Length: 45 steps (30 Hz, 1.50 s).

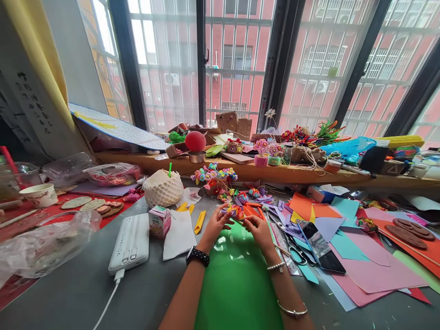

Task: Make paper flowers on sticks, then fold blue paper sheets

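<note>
Between my two hands is a small folded-paper piece (235,211) in orange, yellow and purple, held above a glossy green surface (237,275). My left hand (217,224) pinches its left side, with a black watch strap at the wrist. On the other side, the fingers of my right hand (257,228) close on its right edge. Yellow folded paper strips (200,222) lie to the left of my left hand. Purple folded paper pieces (282,214) are scattered to the right. Scissors (298,252) rest beside a dark phone (321,247).
A white power bank (130,243) with a cable, a small pink carton (160,222) and a netted coconut (163,188) with a green straw stand left. Coloured paper sheets (374,270) spread over the right. Crocheted flowers (216,178) stand behind my hands, before a cluttered wooden sill (244,170).
</note>
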Each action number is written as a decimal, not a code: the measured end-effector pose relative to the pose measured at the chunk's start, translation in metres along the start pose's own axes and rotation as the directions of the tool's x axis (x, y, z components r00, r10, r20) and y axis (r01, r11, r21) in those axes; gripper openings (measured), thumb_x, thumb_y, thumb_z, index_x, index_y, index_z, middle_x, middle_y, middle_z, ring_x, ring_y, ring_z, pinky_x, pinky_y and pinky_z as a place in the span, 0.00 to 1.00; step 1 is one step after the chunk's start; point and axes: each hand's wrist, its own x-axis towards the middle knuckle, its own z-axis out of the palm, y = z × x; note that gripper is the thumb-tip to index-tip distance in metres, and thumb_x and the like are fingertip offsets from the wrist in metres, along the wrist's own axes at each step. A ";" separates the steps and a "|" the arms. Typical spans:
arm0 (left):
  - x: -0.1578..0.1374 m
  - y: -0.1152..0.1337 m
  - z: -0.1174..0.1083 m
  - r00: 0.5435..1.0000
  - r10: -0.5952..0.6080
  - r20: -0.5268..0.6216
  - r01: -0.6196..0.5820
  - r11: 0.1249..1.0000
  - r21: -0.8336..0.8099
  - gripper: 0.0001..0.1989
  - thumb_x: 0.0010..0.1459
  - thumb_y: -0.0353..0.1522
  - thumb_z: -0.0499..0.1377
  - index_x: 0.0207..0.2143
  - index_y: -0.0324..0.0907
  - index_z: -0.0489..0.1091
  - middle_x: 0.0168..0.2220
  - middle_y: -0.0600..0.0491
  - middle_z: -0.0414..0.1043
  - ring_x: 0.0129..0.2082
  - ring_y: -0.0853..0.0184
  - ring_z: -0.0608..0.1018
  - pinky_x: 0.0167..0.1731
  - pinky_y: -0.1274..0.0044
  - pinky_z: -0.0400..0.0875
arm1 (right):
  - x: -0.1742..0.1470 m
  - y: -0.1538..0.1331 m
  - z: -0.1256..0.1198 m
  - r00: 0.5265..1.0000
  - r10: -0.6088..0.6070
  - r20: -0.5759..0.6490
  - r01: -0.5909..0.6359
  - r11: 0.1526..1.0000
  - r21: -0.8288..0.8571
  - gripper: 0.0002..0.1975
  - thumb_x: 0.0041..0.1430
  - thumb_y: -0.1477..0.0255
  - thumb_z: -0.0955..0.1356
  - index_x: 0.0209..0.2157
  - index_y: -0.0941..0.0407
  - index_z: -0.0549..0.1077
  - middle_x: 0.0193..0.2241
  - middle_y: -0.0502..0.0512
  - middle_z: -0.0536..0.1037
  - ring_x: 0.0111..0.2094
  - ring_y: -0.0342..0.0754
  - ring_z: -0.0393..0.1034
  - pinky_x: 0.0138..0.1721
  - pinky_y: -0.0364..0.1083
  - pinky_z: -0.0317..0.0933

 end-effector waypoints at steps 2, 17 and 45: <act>-0.001 0.001 0.001 0.999 0.051 0.000 -0.051 0.999 0.000 0.33 0.41 0.45 0.61 0.49 0.41 0.58 0.37 0.49 0.67 0.34 0.66 0.74 0.28 0.79 0.69 | -0.001 0.002 0.001 0.998 0.063 0.021 -0.064 0.995 0.071 0.15 0.40 0.60 0.68 0.22 0.59 0.71 0.17 0.52 0.73 0.19 0.43 0.64 0.23 0.42 0.59; 0.002 -0.001 0.001 0.991 0.090 -0.100 -0.070 0.980 0.185 0.25 0.37 0.41 0.64 0.37 0.37 0.65 0.32 0.51 0.68 0.23 0.71 0.72 0.20 0.82 0.66 | -0.012 -0.005 0.003 0.978 0.048 0.201 -0.045 0.999 -0.019 0.14 0.44 0.61 0.68 0.26 0.59 0.71 0.21 0.52 0.73 0.23 0.43 0.64 0.26 0.42 0.58; -0.014 -0.004 0.017 0.733 0.575 0.363 -0.544 0.175 0.821 0.08 0.50 0.24 0.55 0.34 0.42 0.66 0.46 0.48 0.61 0.46 0.62 0.66 0.44 0.68 0.65 | -0.017 -0.002 0.007 0.981 -0.184 -0.056 0.142 0.890 -0.434 0.23 0.55 0.57 0.57 0.21 0.59 0.70 0.18 0.53 0.71 0.20 0.43 0.62 0.23 0.41 0.54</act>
